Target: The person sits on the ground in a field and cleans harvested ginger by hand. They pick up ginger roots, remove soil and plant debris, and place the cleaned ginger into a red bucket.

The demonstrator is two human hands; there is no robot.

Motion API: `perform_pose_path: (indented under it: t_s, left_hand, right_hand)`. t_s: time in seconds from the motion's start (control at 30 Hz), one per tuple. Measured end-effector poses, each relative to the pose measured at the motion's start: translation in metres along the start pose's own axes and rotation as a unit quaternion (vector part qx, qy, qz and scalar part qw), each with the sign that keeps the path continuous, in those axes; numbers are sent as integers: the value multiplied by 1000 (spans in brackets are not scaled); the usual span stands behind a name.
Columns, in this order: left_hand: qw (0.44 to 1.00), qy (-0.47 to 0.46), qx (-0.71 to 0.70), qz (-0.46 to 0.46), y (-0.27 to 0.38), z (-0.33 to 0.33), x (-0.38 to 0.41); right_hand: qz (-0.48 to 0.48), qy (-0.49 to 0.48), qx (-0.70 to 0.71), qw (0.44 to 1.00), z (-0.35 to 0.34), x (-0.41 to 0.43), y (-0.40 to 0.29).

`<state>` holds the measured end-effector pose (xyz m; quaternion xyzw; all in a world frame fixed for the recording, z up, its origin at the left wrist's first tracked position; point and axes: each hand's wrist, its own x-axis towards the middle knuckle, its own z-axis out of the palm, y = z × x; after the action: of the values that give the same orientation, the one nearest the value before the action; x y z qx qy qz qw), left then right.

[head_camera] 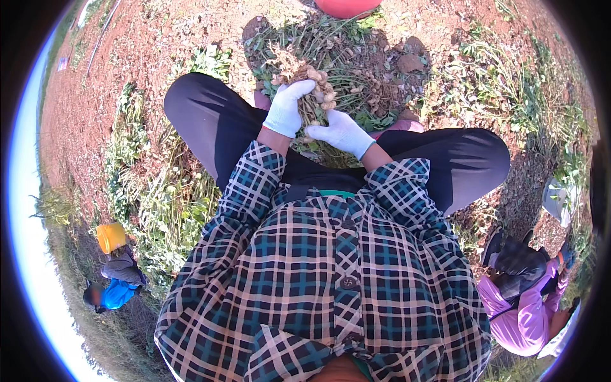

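Note:
My left hand (289, 107), in a white knit glove, grips a bunch of peanut plants (326, 91) from its left side. Pale pods cluster along the bunch, and its thin brown roots point away from me. My right hand (344, 135), gloved the same way, closes on the lower stems at the bunch's near end. Its fingertips are partly hidden among stems and pods. Both hands are between my spread knees, above the ground. Just beyond lies a heap of pulled peanut plants (329, 52) with green stems, leaves and some pods.
A red rounded container (348, 5) stands ahead at the top edge. Cut vines (167, 210) lie in a row on my left, with more vines (506, 86) at right. A person in blue (117, 291) is near a yellow bucket (111, 238); another in pink (518, 315) crouches at right.

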<state>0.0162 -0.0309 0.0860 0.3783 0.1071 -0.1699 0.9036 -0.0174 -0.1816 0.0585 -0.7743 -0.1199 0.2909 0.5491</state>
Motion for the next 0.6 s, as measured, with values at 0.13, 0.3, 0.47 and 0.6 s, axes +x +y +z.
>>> perform_pose_path:
  t_s: [0.13,0.3,0.47,0.6]
  left_hand:
    - [978,79,192,25,-7,-13,15]
    - [973,142,182,13,-4,-20,15]
    - [988,50,149,-5,11,-28,6]
    - [993,-10,111,27,16,1,-18]
  right_hand:
    - [84,93,-74,989,6,14,13]
    - [86,30,-130,987,13,11,10]
    - [-66,-63,207,974,3,11,20]
    - [-12,134,474,870,-38,13,20]
